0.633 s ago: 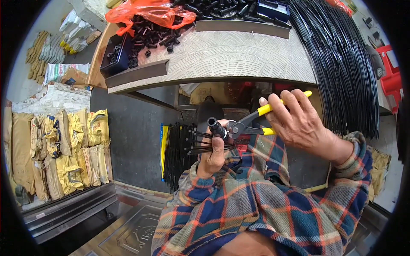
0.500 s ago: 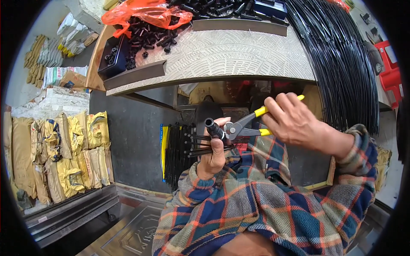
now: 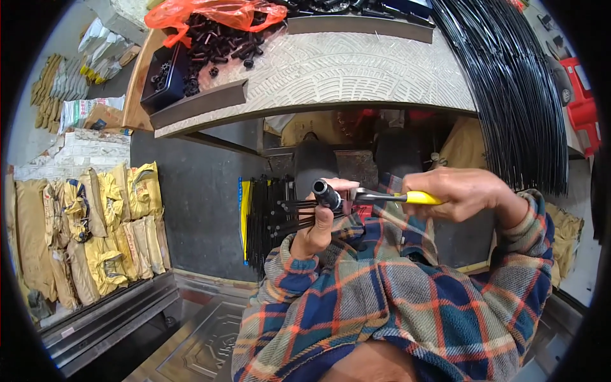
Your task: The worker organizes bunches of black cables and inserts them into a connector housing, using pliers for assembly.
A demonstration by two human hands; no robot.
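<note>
My left hand (image 3: 316,230) grips a small bundle of thin black rods (image 3: 294,213) with a short black tube (image 3: 326,193) at its top, pinned under the thumb. My right hand (image 3: 463,193) is closed around the yellow handles of a pair of pliers (image 3: 388,197). The metal jaws of the pliers point left and meet the black tube just above my left thumb. Both hands are held in front of my chest, below the edge of the workbench (image 3: 344,63).
Loose black parts (image 3: 219,41) and an orange plastic bag (image 3: 210,13) lie on the bench top, beside a black box (image 3: 164,76). A thick sheaf of long black rods (image 3: 515,95) hangs over the bench's right end. Yellow sacks (image 3: 95,223) are stacked on the left. More black rods (image 3: 264,216) stand under the bench.
My right hand has closed the pliers' handles and turned them flat, pointing left at the tube. The left hand has kept its hold on the bundle.
</note>
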